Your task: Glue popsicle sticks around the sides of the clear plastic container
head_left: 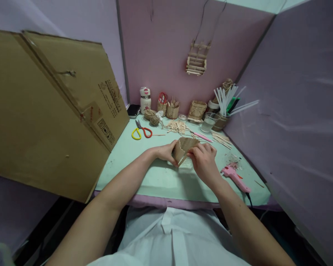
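Observation:
A small basket of wooden craft sticks [184, 145], with a scalloped rim, is tilted over the middle of the table. My left hand [168, 152] grips it from the left, thumb low on its wall. At its right side my right hand [203, 155] is closed, fingertips pinched against the wall; whether a small piece sits between them is hidden. Beneath the basket, a clear flat piece [185, 163] shows in part on the tabletop. To the right of my right hand lies a pink hot glue gun [237, 179].
Scissors [141, 130], twine balls [154, 118], loose craft sticks [177, 126] and a pink pen-like tool [202, 137] lie farther back. A water cup [209, 122] and glue sticks [224, 99] stand back right. A large cardboard sheet [52, 111] leans at left.

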`<state>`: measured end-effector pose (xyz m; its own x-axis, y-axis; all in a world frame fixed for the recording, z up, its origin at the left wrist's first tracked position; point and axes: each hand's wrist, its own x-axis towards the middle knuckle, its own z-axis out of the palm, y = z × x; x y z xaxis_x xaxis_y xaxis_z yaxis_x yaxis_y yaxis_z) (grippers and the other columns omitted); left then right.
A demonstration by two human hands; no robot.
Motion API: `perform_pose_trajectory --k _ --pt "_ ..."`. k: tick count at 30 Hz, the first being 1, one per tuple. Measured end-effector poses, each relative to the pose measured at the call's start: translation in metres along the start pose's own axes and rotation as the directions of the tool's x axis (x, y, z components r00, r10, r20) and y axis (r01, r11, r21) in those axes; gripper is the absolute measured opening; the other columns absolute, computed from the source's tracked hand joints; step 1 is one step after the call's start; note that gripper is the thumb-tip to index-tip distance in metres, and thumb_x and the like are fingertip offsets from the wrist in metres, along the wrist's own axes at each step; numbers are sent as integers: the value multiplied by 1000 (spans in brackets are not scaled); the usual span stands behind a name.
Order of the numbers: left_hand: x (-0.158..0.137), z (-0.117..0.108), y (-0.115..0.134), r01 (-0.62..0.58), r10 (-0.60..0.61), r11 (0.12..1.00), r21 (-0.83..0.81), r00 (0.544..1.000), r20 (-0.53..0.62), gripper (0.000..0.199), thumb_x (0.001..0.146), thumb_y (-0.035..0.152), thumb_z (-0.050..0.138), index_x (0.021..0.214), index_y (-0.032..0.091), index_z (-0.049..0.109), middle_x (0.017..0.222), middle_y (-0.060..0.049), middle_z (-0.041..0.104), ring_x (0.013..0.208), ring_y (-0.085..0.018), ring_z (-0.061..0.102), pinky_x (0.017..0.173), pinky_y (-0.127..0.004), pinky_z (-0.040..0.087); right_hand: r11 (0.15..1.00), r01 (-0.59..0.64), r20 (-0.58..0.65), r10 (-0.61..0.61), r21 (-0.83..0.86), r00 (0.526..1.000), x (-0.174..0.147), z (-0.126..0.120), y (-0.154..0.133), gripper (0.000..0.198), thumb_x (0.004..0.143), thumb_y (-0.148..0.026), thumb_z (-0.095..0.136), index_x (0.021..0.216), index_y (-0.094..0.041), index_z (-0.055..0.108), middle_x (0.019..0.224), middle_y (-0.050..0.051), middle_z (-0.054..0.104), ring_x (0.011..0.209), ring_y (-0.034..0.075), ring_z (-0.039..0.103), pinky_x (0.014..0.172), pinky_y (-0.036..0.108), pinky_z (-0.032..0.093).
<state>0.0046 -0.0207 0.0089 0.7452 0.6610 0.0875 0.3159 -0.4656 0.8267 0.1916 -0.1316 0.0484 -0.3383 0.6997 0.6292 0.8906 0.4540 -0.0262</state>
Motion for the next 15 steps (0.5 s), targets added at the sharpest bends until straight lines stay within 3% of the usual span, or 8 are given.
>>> perform_pose_trajectory --k 15 --pt "-3 2 6 51 -51 999 2 999 10 107 44 36 89 135 17 35 128 -10 53 123 -33 51 102 -45 44 1000 20 -81 -20 -7 997 2 7 1 15 94 -28 57 82 -20 62 81 3 64 87 22 49 84 37 26"
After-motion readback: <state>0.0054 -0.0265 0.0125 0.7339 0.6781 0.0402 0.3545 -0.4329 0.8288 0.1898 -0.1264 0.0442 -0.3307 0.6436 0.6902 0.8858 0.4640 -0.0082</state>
